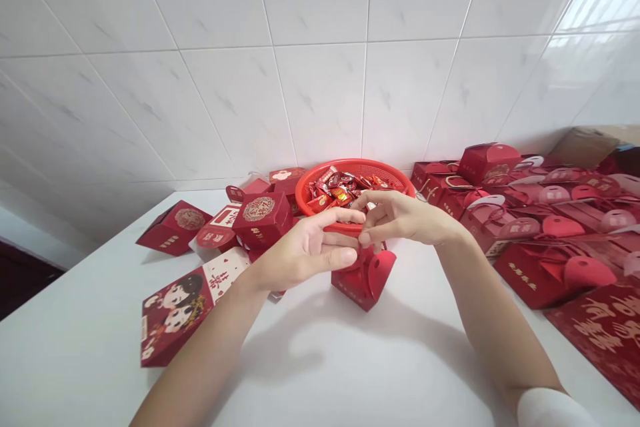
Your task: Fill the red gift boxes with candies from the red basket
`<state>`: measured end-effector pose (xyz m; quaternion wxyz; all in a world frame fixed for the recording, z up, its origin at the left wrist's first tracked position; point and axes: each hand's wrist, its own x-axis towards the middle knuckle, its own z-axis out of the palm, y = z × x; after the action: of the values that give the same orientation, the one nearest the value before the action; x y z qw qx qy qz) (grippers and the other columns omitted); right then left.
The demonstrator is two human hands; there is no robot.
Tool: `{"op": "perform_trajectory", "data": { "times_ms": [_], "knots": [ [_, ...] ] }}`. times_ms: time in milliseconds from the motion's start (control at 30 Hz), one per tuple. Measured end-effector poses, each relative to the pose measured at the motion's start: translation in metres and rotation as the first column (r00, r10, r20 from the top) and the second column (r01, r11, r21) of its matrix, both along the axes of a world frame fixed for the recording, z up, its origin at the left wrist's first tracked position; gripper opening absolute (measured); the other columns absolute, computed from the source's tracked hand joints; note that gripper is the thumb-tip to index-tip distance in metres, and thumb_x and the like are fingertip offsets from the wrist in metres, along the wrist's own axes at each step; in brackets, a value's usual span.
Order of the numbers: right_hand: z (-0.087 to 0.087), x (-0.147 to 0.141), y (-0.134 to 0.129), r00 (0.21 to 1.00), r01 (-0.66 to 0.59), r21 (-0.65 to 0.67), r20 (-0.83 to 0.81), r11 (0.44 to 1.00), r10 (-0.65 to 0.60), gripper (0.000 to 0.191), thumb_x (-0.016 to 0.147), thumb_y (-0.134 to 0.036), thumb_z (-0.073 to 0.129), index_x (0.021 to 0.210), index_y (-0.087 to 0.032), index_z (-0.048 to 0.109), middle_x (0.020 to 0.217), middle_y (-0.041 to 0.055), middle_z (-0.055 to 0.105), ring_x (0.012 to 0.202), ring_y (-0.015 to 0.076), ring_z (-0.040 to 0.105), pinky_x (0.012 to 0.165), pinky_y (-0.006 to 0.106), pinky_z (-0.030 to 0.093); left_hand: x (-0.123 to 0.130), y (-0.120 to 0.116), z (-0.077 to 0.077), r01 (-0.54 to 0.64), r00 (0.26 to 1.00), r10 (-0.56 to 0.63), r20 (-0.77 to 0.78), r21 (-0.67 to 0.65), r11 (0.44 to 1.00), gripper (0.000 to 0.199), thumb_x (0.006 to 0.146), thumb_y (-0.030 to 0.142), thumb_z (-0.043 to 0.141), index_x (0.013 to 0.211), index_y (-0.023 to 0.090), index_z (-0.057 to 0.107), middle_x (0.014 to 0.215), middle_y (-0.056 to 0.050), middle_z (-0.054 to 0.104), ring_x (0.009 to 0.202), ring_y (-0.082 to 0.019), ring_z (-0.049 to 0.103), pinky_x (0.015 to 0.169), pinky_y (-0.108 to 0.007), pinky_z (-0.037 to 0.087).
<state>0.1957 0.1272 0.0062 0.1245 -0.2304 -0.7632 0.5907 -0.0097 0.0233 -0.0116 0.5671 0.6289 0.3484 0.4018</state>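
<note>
Hands (pixel 300 250) nearly meet, grip unclear, at the top edge of a red box (pixel 353 285), white tabletop (pixel 340 373) before it.

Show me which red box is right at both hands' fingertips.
The small red box below the left hand and right hand, in front of the basket; the other boxes sit off to either side.

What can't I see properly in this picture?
All in the head view:
Inside the small red box: its walls and flaps hide it.
Anything the fingers of the left hand and right hand may pinch: overlapping fingertips hide it.
Some wrapped sweets: behind the right hand.
Writing on the small red box: too small and blurred.
The rest of the red printed piece: cut off by the right edge.
</note>
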Motion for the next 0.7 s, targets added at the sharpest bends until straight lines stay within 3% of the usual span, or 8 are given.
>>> {"op": "perform_trajectory", "data": {
  "times_ms": [133, 233, 400, 500, 600, 700],
  "knots": [
    [-0.002, -0.003, -0.011, 0.999, 0.0, 0.027, -0.049, 1.0, 0.002, 0.034, 0.072, -0.018, 0.073, 0.1, -0.022, 0.056, 0.074, -0.0031, 0.064, 0.067, 0.0152, 0.062, 0.061, 0.027, 0.048, 0.005, -0.006, -0.001, -0.02, 0.998, 0.027, -0.059, 0.121, 0.992, 0.053, 0.088, 0.031, 0.071, 0.137, 0.027, 0.052, 0.145, -0.011, 0.052, 0.128, -0.032, 0.057, 0.108, -0.048, 0.048],
    [-0.005, -0.006, -0.019, 0.993, 0.052, 0.161, -0.111, 0.986, -0.034, 0.026, 0.07, -0.007, 0.061, 0.092, -0.02, 0.055, 0.081, -0.002, 0.062, 0.069, 0.0136, 0.06, 0.058, 0.025, 0.046, 0.007, -0.01, -0.002, -0.038, 0.984, 0.081, -0.156, 0.264, 0.964, 0.052, 0.088, 0.032, 0.071, 0.137, 0.031, 0.054, 0.154, -0.008, 0.041, 0.135, -0.032, 0.05, 0.111, -0.046, 0.046],
    [-0.004, -0.007, -0.028, 0.969, 0.247, 0.456, -0.1, 0.855, -0.227, 0.017, 0.072, -0.007, 0.055, 0.083, -0.019, 0.054, 0.077, -0.002, 0.061, 0.068, 0.0131, 0.055, 0.053, 0.024, 0.036, 0.011, -0.014, -0.001, -0.044, 0.883, 0.265, -0.387, 0.495, 0.868, 0.05, 0.089, 0.033, 0.07, 0.137, 0.033, 0.055, 0.156, -0.005, 0.039, 0.145, -0.03, 0.035, 0.117, -0.045, 0.038],
    [0.0, -0.003, -0.031, 0.939, 0.326, 0.569, -0.099, 0.755, -0.331, 0.01, 0.075, -0.011, 0.056, 0.078, -0.02, 0.054, 0.067, -0.0034, 0.056, 0.059, 0.0114, 0.048, 0.05, 0.025, 0.031, 0.011, -0.015, 0.002, -0.04, 0.836, 0.34, -0.431, 0.571, 0.82, 0.043, 0.091, 0.031, 0.066, 0.134, 0.031, 0.057, 0.156, -0.005, 0.039, 0.144, -0.031, 0.037, 0.117, -0.046, 0.037],
    [0.004, 0.006, -0.033, 0.927, 0.359, 0.606, -0.144, 0.71, -0.346, 0.013, 0.073, -0.009, 0.054, 0.078, -0.02, 0.058, 0.068, -0.0017, 0.058, 0.061, 0.0124, 0.05, 0.054, 0.026, 0.036, 0.011, -0.017, 0.006, -0.044, 0.832, 0.363, -0.419, 0.603, 0.797, 0.031, 0.091, 0.03, 0.065, 0.122, 0.027, 0.065, 0.147, -0.007, 0.05, 0.135, -0.03, 0.048, 0.113, -0.043, 0.041],
    [0.011, 0.02, -0.035, 0.906, 0.417, 0.606, -0.221, 0.678, -0.36, 0.019, 0.072, -0.008, 0.054, 0.083, -0.02, 0.064, 0.078, 0.0013, 0.065, 0.071, 0.016, 0.058, 0.064, 0.029, 0.045, 0.017, -0.018, 0.003, 0.077, 0.879, 0.208, -0.43, 0.557, 0.827, 0.018, 0.092, 0.028, 0.063, 0.108, 0.023, 0.07, 0.12, -0.008, 0.067, 0.11, -0.024, 0.063, 0.098, -0.036, 0.051]
  ]
}}
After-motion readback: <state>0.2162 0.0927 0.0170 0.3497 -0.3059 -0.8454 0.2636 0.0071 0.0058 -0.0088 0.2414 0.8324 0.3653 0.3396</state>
